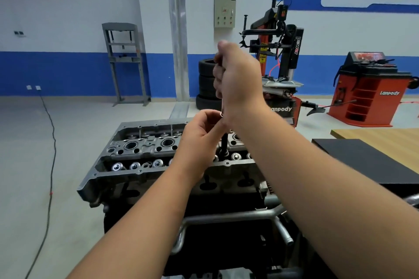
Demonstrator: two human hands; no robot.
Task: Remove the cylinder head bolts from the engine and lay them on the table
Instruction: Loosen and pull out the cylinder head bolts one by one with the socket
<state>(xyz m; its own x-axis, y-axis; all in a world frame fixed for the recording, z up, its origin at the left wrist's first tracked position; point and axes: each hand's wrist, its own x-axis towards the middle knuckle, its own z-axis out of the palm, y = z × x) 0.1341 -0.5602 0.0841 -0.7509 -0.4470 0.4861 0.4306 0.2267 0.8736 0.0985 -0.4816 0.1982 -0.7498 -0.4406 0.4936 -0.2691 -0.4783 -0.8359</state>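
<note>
Left hand (199, 140) pinches tool shaft (224, 142) | right hand (238, 79) grips it above | engine (140, 154) beneath both hands

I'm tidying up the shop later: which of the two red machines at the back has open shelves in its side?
The low red wheel balancer at far right, marked Lanpody, has open shelves. The tall red-and-black tyre changer behind the hands has none visible.

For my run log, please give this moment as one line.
right hand: grips tool | left hand: steadies shaft | tool upright on engine
</note>
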